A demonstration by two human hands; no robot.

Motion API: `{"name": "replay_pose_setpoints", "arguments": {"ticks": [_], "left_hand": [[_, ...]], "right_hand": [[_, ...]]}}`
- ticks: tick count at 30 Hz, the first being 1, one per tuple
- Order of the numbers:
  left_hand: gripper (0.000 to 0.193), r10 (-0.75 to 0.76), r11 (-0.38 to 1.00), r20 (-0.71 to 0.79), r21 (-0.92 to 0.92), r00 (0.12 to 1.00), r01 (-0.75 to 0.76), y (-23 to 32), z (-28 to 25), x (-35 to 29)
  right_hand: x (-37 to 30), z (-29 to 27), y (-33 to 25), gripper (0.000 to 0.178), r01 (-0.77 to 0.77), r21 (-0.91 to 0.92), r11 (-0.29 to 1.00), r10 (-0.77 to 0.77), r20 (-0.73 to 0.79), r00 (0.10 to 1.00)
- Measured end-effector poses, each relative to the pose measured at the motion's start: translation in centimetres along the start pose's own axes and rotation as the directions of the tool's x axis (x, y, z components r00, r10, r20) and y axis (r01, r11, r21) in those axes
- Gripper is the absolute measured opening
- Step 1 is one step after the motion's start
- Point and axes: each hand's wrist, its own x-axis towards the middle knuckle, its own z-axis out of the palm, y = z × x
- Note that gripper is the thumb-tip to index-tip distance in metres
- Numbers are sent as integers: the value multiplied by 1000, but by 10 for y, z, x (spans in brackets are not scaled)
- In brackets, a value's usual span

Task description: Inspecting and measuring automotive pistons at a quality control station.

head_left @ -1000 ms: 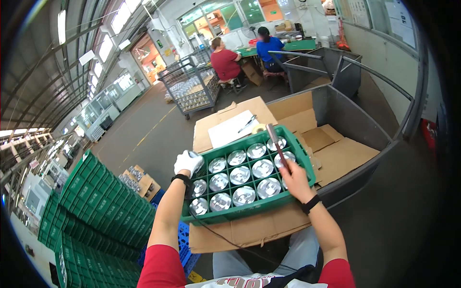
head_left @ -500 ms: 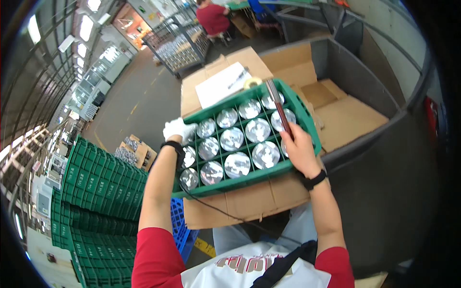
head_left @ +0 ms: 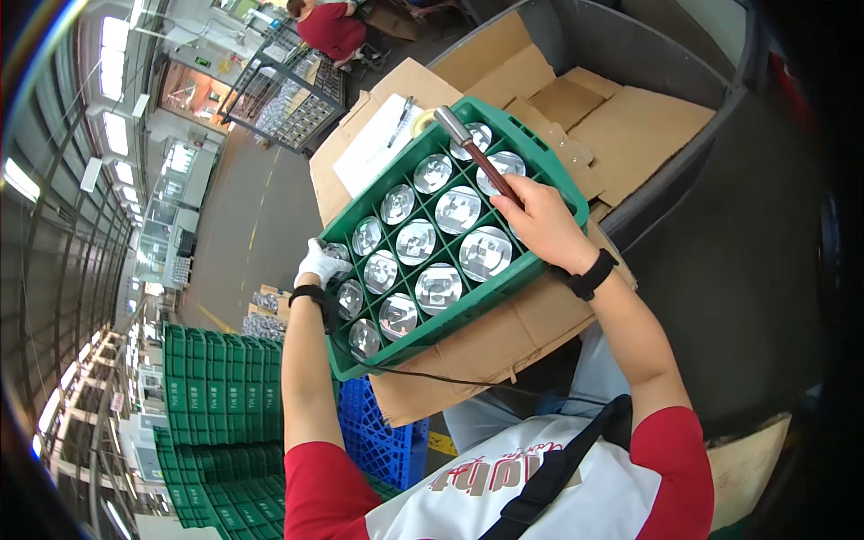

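Note:
A green divided crate (head_left: 468, 329) lies tilted in front of me, with a round silver metal part (head_left: 438, 288) in each of several cells. My left hand (head_left: 320, 264), in a white glove, is at the crate's far left corner. Its thumb and fingers sit around the silver part (head_left: 336, 251) in that corner cell. Bare, my right hand (head_left: 540, 220) is closed around the brown handle of a tool (head_left: 481, 162) with a cylindrical steel head. The tool's head points away from me over the far right cells, and the hand hides part of the right end.
Cardboard (head_left: 486, 367) lies under the crate. Behind it are a white paper with a pen (head_left: 382, 139) and a tape roll (head_left: 423, 123). A large grey bin (head_left: 648, 45) with cardboard stands right. Green crates (head_left: 225, 387) are stacked left. A seated person (head_left: 328, 31) works farther off.
My view has turned, so the crate appears more tilted. My left hand's fingers have come around the corner part. The tool stays in my right hand, its head now pointing more to the left.

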Motion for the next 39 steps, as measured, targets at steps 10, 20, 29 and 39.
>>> {"name": "replay_pose_setpoints", "arguments": {"ticks": [10, 20, 29, 39], "left_hand": [[43, 204, 964, -62, 188, 977, -189, -6, 9, 71], [36, 211, 975, -253, -15, 944, -222, 9, -1, 16], [38, 281, 919, 219, 220, 935, -327, 89, -6, 8], [55, 250, 947, 150, 166, 957, -274, 98, 8, 13]], "right_hand": [[29, 12, 33, 28, 130, -104, 986, -138, -66, 988], [12, 18, 18, 23, 90, -48, 995, -91, -23, 996], [13, 13, 4, 21, 74, 27, 997, -74, 1, 997], [9, 2, 23, 24, 65, -48, 997, -69, -75, 995]]}}
